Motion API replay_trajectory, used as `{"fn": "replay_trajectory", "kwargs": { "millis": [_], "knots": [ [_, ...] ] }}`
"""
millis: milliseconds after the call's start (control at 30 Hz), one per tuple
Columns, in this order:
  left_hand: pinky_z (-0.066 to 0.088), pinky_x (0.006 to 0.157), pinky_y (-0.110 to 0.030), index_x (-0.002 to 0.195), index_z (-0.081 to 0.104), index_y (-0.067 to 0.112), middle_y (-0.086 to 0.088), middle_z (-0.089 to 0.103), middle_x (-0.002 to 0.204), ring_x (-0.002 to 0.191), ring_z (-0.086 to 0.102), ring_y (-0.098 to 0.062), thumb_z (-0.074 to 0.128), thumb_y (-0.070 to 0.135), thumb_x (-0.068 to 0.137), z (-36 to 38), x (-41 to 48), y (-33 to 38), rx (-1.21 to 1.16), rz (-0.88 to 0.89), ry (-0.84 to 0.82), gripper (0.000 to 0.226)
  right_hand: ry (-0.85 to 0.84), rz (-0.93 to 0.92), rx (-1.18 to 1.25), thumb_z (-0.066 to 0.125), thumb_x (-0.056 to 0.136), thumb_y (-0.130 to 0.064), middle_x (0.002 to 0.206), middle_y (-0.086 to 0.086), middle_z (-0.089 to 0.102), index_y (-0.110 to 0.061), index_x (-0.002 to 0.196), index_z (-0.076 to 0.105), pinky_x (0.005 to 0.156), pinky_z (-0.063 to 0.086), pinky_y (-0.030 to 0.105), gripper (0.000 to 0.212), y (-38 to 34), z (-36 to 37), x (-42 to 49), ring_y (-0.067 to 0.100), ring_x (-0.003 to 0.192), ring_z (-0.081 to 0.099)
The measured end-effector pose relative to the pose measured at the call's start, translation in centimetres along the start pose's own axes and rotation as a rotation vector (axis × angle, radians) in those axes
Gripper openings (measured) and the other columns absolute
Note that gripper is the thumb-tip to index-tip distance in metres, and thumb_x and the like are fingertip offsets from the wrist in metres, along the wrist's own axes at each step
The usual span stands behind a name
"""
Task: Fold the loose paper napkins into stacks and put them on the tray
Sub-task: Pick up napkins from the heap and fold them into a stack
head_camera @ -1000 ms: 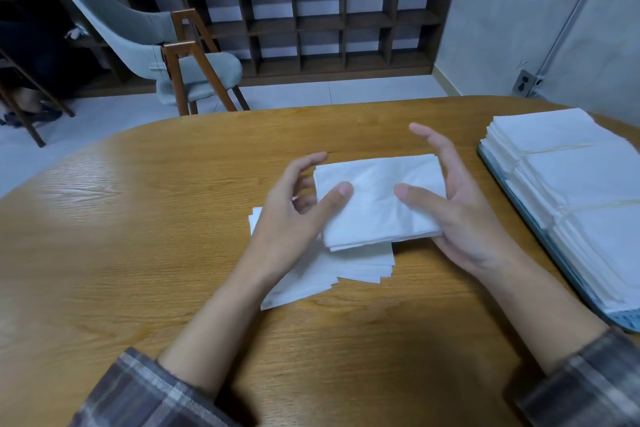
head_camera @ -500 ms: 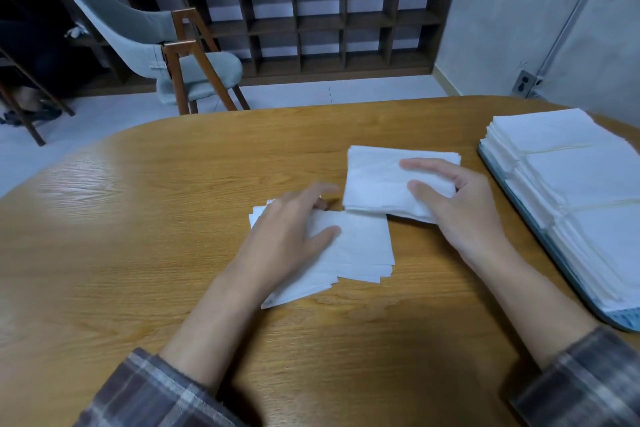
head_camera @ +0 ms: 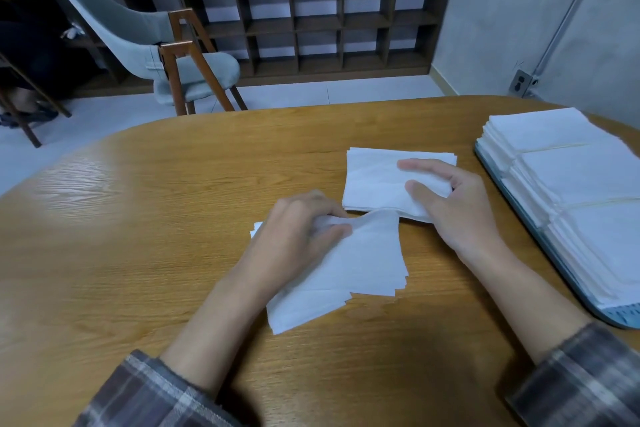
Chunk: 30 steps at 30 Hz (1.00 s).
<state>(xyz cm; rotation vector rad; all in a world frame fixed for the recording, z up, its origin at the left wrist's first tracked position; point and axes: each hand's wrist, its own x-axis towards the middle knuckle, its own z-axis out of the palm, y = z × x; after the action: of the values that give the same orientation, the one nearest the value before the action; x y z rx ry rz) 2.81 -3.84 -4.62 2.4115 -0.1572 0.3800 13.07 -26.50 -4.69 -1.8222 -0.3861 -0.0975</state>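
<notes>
Fingers of our left hand are drawn narrow, pinching up the far edge of the top sheet of the loose napkins, which puckers under them. Half a second ago that hand lay flat on the pile. Just beyond them and to their right, our right hand grips the right end of the folded stack, thumb and forefinger on top. A second ago both hands held that stack over the pile. Now it seems to rest on the counter, its near edge touching the loose sheets. Further right of those fingers, well apart, the tray carries rows of finished stacks. We judge one stack folded but not yet on the tray, and the left hand already starting on the next sheet.
</notes>
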Motion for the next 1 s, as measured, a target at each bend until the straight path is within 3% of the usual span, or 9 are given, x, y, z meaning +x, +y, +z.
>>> {"fn": "replay_trajectory", "kwargs": {
  "millis": [67,167,300,367,500,633,767,900,1000],
  "knots": [
    [0.046,0.087,-0.018,0.097,0.081,0.022,0.016,0.074,0.102,0.099,0.067,-0.001,0.082,0.027,0.092,-0.4,0.1,0.4,-0.071,-0.006,0.035,0.007,-0.001,-0.003,0.013,0.066,0.098,-0.003,0.116,-0.027,0.074,-0.027,0.112,0.080,0.092,0.037,-0.002,0.031,0.0,-0.1,0.0,-0.014,0.119,0.059],
    [0.053,0.087,-0.030,0.094,0.081,0.023,0.016,0.078,0.097,0.095,0.071,-0.004,0.082,0.027,0.092,-1.1,0.3,1.0,-0.260,-0.118,0.041,0.004,-0.022,-0.017,0.066,0.068,0.101,-0.015,0.117,-0.026,0.075,-0.027,0.112,0.080,0.096,0.038,0.002,0.020,-0.4,-0.1,0.0,-0.012,0.120,0.060],
    [0.058,0.090,-0.038,0.098,0.080,0.016,0.006,0.080,0.101,0.099,0.074,-0.012,0.082,0.018,0.091,-1.7,0.5,1.3,-0.517,-0.178,0.085,0.008,-0.195,0.049,0.284,0.064,0.098,-0.053,0.121,-0.008,0.078,-0.029,0.110,0.083,0.111,0.044,0.040,0.032,-1.1,0.0,-0.4,0.012,0.123,0.068],
    [0.058,0.092,-0.035,0.100,0.079,0.012,0.004,0.080,0.104,0.102,0.074,-0.011,0.084,0.016,0.088,-1.8,0.5,1.3,-0.566,-0.179,0.119,0.013,-0.325,0.078,0.351,0.067,0.092,-0.063,0.118,0.002,0.079,-0.027,0.112,0.082,0.104,0.049,0.044,0.043,-1.4,0.2,-0.9,0.021,0.116,0.072],
    [0.060,0.081,-0.031,0.101,0.080,0.015,0.005,0.080,0.100,0.095,0.075,-0.012,0.087,0.014,0.084,-1.5,0.4,1.6,-0.574,-0.191,0.135,0.019,-0.400,0.056,0.298,0.072,0.093,-0.036,0.106,0.004,0.081,-0.015,0.110,0.080,0.082,0.058,0.029,0.028,-2.1,0.9,-1.7,0.019,0.096,0.077],
    [0.061,0.082,-0.051,0.100,0.080,0.028,0.004,0.079,0.096,0.093,0.073,-0.022,0.092,0.021,0.080,-1.3,0.4,1.6,-0.511,-0.197,0.158,0.024,-0.387,0.078,0.280,0.071,0.096,-0.021,0.103,0.002,0.082,-0.014,0.111,0.079,0.076,0.058,0.024,0.019,-2.3,1.2,-2.1,0.017,0.093,0.077],
    [0.060,0.079,-0.056,0.101,0.080,0.032,-0.004,0.076,0.089,0.088,0.072,-0.029,0.093,0.025,0.078,-1.2,0.4,1.7,-0.515,-0.222,0.167,0.027,-0.421,0.079,0.295,0.068,0.099,-0.013,0.108,-0.001,0.080,-0.015,0.119,0.075,0.077,0.056,0.020,0.022,-2.6,1.3,-2.2,0.013,0.097,0.076],
    [0.059,0.076,-0.053,0.102,0.079,0.031,-0.009,0.075,0.087,0.086,0.071,-0.031,0.093,0.025,0.078,-1.2,0.4,1.8,-0.500,-0.223,0.174,0.028,-0.422,0.033,0.261,0.068,0.100,-0.012,0.110,-0.011,0.077,-0.024,0.126,0.070,0.077,0.054,0.017,0.030,-3.0,1.5,-2.3,0.006,0.098,0.073],
    [0.058,0.078,-0.038,0.105,0.078,0.033,0.003,0.074,0.088,0.087,0.070,-0.015,0.091,0.027,0.081,-0.8,0.2,1.6,-0.420,-0.229,0.240,0.028,-0.389,0.003,0.255,0.068,0.101,-0.011,0.115,-0.002,0.075,-0.032,0.136,0.063,0.083,0.060,0.029,0.042,-2.8,1.5,-2.2,0.017,0.103,0.073]
  ]
}}
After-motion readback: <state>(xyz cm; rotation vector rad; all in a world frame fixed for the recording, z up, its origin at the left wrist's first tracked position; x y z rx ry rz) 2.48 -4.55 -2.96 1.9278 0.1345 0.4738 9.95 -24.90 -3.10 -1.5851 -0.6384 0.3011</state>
